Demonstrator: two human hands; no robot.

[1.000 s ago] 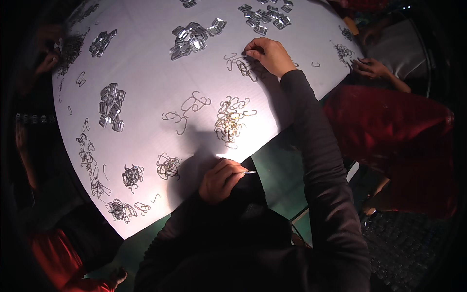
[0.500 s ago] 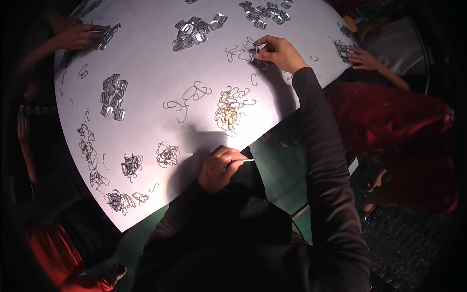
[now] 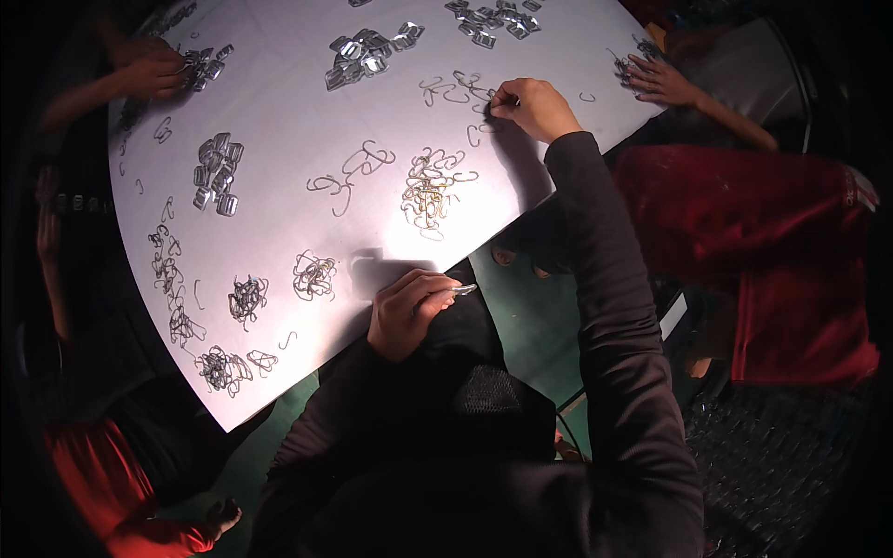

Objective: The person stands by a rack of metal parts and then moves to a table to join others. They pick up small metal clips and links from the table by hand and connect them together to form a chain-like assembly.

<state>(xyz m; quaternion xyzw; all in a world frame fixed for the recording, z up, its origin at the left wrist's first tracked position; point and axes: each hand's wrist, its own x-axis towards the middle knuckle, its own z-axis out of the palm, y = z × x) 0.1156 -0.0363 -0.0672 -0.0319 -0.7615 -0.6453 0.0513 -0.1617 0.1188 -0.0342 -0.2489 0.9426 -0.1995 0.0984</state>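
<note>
My left hand (image 3: 409, 312) is closed at the table's near edge. A small, silvery metal piece (image 3: 464, 289) pokes out between its thumb and fingers; its full shape is hidden. Farther off to the right, my right hand (image 3: 538, 110) reaches onto the white table with thumb and fingertips pressed together. Those fingertips are beside a loose group of bent wire hooks (image 3: 457, 90), and whatever they pinch is hidden. Between my hands lies a larger heap of silvery and yellowish wire hooks (image 3: 430, 193). A few spread-out hooks (image 3: 352, 172) lie left of that heap.
Shiny rectangular metal pieces lie in piles at the far middle (image 3: 365, 56), far right (image 3: 493, 20) and left (image 3: 218, 174). Tangled wire heaps (image 3: 314, 276) line the near left. Another person's hand (image 3: 660, 81) rests at the right edge; another hand (image 3: 153, 74) handles pieces far left.
My right hand's fingers have drawn together near the wire hooks, where an upright wire piece showed at the fingertips before. My left hand keeps its grip. The person's hand at right has shifted over the wires.
</note>
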